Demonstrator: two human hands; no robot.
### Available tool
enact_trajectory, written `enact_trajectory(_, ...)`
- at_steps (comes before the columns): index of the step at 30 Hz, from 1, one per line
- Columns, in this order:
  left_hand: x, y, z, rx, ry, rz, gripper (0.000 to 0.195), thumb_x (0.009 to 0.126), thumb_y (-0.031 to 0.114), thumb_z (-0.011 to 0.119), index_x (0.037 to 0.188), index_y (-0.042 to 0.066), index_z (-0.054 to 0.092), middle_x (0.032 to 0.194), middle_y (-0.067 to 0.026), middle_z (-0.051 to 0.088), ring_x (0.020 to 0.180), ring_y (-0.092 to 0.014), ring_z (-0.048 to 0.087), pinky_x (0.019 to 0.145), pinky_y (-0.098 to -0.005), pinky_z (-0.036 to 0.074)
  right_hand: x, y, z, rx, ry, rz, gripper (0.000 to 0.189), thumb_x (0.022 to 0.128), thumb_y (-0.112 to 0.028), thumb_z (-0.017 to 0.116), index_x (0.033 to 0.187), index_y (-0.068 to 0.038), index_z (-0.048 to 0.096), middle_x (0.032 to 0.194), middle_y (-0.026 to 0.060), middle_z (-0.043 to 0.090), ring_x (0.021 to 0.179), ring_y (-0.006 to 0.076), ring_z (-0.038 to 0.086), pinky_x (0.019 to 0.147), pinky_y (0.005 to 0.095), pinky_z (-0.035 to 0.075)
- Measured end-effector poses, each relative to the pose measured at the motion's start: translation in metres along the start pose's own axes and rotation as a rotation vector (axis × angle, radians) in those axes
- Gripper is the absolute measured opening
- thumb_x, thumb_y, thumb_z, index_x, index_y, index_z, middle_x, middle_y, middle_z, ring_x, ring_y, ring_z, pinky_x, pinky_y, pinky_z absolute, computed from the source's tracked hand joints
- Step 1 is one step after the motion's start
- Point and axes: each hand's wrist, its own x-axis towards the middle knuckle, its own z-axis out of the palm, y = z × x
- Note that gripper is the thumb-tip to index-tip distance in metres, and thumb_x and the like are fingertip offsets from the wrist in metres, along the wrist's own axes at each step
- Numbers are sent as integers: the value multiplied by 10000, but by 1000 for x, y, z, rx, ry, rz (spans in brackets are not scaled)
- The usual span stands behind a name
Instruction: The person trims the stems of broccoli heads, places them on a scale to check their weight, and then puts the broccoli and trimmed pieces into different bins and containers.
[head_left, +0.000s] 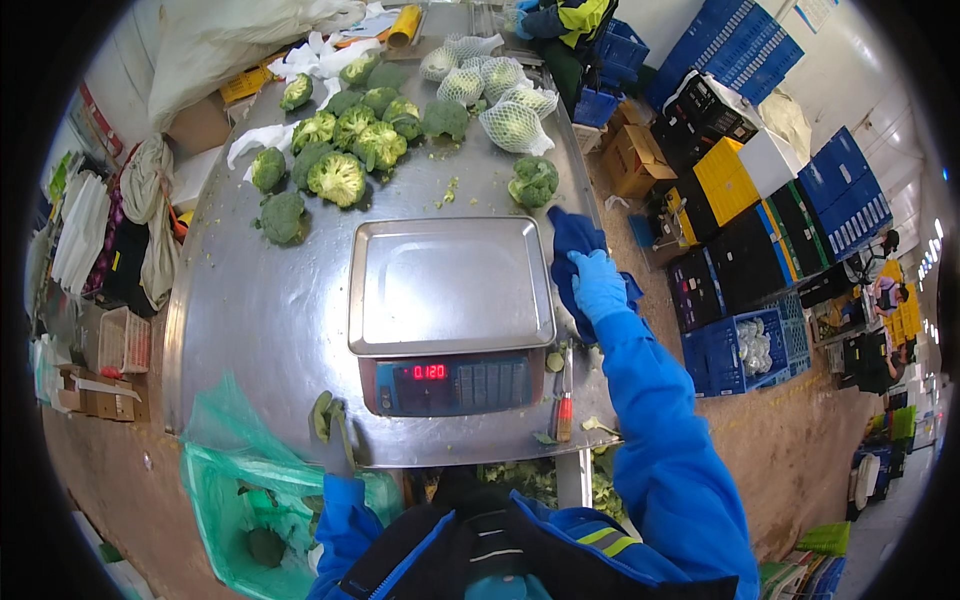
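Note:
My right hand (598, 285), in a light blue glove, is closed on a dark blue cloth (577, 232) at the table's right edge. Left of the cloth stands a digital scale (454, 384) with a bare steel pan (451, 289) and a lit red display. My left hand (334, 431), in a grey and olive glove, is at the front edge of the table, left of the scale. Its fingers point up, and I see nothing in it. A knife (565, 409) with a red and yellowish handle lies right of the scale, beside a cut stem piece (555, 362).
Several broccoli heads (337, 178) lie across the steel table (255, 315); one more (534, 181) is behind the cloth. Net-wrapped heads (516, 126) are at the back right, near another person (570, 26). A green-lined crate (217, 517) stands front left. Stacked crates (750, 255) line the right side.

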Motion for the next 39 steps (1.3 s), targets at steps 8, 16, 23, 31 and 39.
enact_trajectory(8, -49, 34, -34, -11, 235, 242, 409, 919, 100, 485, 1298, -36, 414, 1238, -154, 500, 1122, -253, 509, 989, -371, 409, -113, 8, 7, 377, -248, 306, 444, 836, -393, 579, 1152, -84, 541, 1095, 219, 597, 993, 384, 580, 881, 439, 447)
enact_trajectory(16, -188, 85, -196, 238, 463, 210, 365, 862, 21, 522, 1225, -9, 501, 1171, -105, 571, 1040, -198, 565, 881, -308, 457, -199, 53, 117, 930, -379, 441, 304, 805, -302, 660, 837, -12, 577, 681, 104, 610, 558, 201, 583, 507, 332, 458)
enact_trajectory(23, -200, -23, -343, 460, 479, -195, 374, 782, 137, 637, 1124, -7, 590, 1080, -106, 624, 1016, -198, 583, 888, -297, 451, -209, 48, 99, 888, -326, 385, 511, 818, -486, 639, 973, -1, 597, 775, 64, 573, 687, 144, 529, 603, 268, 436)
enact_trajectory(31, -91, -116, -219, 1021, -98, -217, 832, 655, 287, 779, 1356, 85, 379, 1346, -221, 379, 1280, -367, 322, 1041, -459, 309, -199, 75, 137, 968, -202, 454, 284, 791, -294, 692, 851, -30, 609, 724, 67, 592, 635, 163, 567, 579, 284, 457)
enact_trajectory(39, -54, -102, -264, 356, -36, -491, 999, 530, 382, 822, 1363, 93, 352, 1405, -215, 258, 1227, -429, 332, 1031, -455, 332, -254, 37, 60, 1172, 120, 581, 192, 856, -208, 652, 911, -25, 640, 713, 2, 557, 596, 82, 493, 532, 209, 396)
